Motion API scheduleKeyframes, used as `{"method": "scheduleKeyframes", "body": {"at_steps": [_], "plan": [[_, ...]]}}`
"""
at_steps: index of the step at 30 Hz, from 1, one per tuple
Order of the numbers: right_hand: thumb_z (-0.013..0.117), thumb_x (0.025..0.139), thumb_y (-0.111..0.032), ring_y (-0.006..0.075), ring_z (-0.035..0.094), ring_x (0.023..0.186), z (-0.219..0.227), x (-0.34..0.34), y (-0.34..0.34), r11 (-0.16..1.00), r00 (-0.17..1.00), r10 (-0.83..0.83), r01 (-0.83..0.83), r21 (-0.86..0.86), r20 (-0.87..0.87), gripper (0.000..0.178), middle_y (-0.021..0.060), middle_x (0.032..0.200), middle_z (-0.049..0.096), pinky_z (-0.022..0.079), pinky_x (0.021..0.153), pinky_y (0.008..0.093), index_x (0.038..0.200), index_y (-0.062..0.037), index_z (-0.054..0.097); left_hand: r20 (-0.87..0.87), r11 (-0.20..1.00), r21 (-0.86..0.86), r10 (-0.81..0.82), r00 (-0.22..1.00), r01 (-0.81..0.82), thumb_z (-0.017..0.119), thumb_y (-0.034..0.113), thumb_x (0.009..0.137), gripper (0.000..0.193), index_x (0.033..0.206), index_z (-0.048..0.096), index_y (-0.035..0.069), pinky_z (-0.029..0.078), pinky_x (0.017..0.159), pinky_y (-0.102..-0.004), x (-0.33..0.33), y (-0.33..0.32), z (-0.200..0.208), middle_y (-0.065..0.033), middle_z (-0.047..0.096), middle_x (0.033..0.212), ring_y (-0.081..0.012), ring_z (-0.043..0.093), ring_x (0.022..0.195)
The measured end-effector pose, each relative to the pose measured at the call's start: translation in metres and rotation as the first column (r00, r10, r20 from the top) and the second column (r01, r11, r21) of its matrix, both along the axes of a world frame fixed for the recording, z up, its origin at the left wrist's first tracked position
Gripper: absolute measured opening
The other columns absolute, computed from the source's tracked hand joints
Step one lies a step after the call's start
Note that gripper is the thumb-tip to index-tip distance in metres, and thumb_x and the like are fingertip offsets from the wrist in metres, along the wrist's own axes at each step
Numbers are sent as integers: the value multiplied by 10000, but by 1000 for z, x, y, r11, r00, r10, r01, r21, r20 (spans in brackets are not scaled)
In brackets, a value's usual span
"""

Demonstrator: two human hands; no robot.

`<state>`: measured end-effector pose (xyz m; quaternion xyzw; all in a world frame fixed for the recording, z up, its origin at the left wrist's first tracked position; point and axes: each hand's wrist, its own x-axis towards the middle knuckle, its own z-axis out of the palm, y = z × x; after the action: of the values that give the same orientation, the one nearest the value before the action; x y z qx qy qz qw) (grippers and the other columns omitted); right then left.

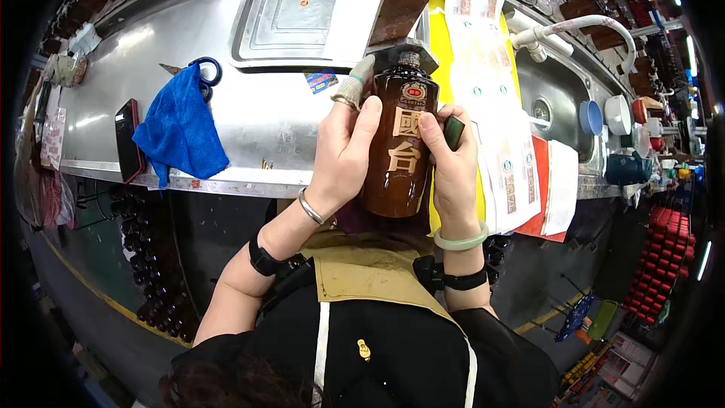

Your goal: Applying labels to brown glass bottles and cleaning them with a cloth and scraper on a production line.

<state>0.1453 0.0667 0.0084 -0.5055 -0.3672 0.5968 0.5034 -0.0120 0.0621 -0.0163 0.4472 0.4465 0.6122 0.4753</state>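
A brown glossy bottle (393, 193) with gold characters and a small emblem on its front stands nearly upright before me, at the front edge of the metal counter. My left hand (340, 151) is closed on its left side, thumb along the glass, with a pale cloth cover on one finger. On the right side, my right hand (455, 174) grips the bottle, its thumb resting by the upper character. A small dark green piece (453, 133) shows between the fingers of that hand. The fingertips behind the bottle are hidden.
Left on the counter (257, 121) lie a blue cloth (181, 132), scissors (209, 74) and a phone (128, 140). A metal tray (243, 19) sits behind. Sheets of printed labels (483, 98) cover a yellow surface at right, next to a sink (555, 106) with a white faucet (581, 24).
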Motion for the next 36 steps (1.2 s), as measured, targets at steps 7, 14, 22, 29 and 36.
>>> {"method": "scheduleKeyframes", "body": {"at_steps": [7, 14, 22, 29, 36], "plan": [[568, 1122, -261, 17, 425, 822, -2, 8, -2, 999, 998, 45, -45, 5, -34, 153, -81, 925, 496, 364, 722, 194, 1153, -111, 566, -712, 891, 384, 119, 692, 243, 437, 725, 1011, 848, 1399, 665, 5, 391, 1173, -505, -28, -1, -12, -330, 391, 1606, -486, 458, 1425], [501, 1146, -331, 18, 385, 781, -5, 8, 1, 998, 999, 52, -51, 20, -8, 226, -90, 892, 461, 325, 684, 196, 1174, -116, 564, -887, 886, 270, 77, 456, 377, 563, 818, 853, 873, 1412, 691, 160, 365, 1183, -549, -32, 8, 12, -336, 337, 1611, -510, 409, 1418], [545, 1117, -417, 39, 391, 804, -10, 16, -3, 993, 993, 118, -117, 34, -29, 311, -73, 917, 467, 344, 709, 208, 1224, -125, 548, -872, 846, 332, 106, 479, 418, 703, 730, 773, 813, 1354, 735, 161, 457, 1126, -526, -45, 18, 9, -289, 406, 1605, -476, 486, 1377], [583, 1096, -434, 53, 392, 808, -10, 22, -5, 981, 984, 174, -171, 94, -25, 399, -60, 932, 443, 347, 731, 212, 1307, -100, 527, -799, 821, 332, -17, 601, 465, 761, 551, 815, 709, 1383, 692, 133, 516, 1047, -463, -48, 47, 2, -191, 471, 1403, -379, 534, 1261], [422, 1092, -633, 79, 450, 965, 0, 26, -5, 967, 968, 248, -245, 66, -35, 552, -46, 1062, 464, 376, 880, 254, 1330, -146, 527, -748, 794, 338, -99, 656, 506, 808, 388, 862, 542, 1304, 704, 93, 499, 978, -424, -51, 69, 0, -160, 499, 1267, -330, 550, 1107]]}}
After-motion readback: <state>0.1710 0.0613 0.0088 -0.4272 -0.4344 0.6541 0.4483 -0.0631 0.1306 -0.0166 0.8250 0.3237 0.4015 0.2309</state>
